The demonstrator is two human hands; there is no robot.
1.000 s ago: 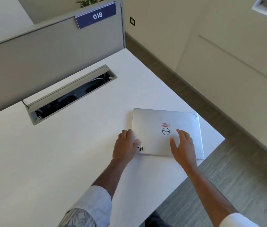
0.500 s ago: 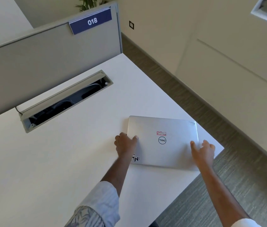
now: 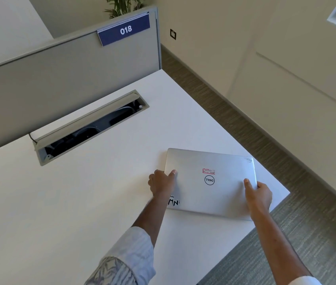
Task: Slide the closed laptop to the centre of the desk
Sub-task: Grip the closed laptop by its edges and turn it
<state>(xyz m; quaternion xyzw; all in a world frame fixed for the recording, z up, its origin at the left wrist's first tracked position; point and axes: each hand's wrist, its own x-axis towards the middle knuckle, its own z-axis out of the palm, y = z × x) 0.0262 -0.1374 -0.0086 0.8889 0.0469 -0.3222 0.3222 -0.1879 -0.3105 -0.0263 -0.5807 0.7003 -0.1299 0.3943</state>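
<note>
A closed silver laptop [image 3: 210, 194] with a round logo and a red-edged sticker lies flat on the white desk [image 3: 80, 202], near the desk's right front corner. My left hand [image 3: 162, 183] grips the laptop's left edge, thumb on the lid. My right hand [image 3: 258, 195] grips its right edge, thumb on top and fingers curled round the side. Both forearms reach in from the bottom of the view.
An open grey cable tray [image 3: 89, 126] is set into the desk at the back. A grey partition [image 3: 60, 79] with a blue "018" sign [image 3: 124, 29] stands behind it. The desk's right edge drops to a striped floor [image 3: 286, 254].
My right hand moved from the lid's middle to the laptop's right edge and took hold of it. My left hand shifted up along the left edge. The laptop has barely moved.
</note>
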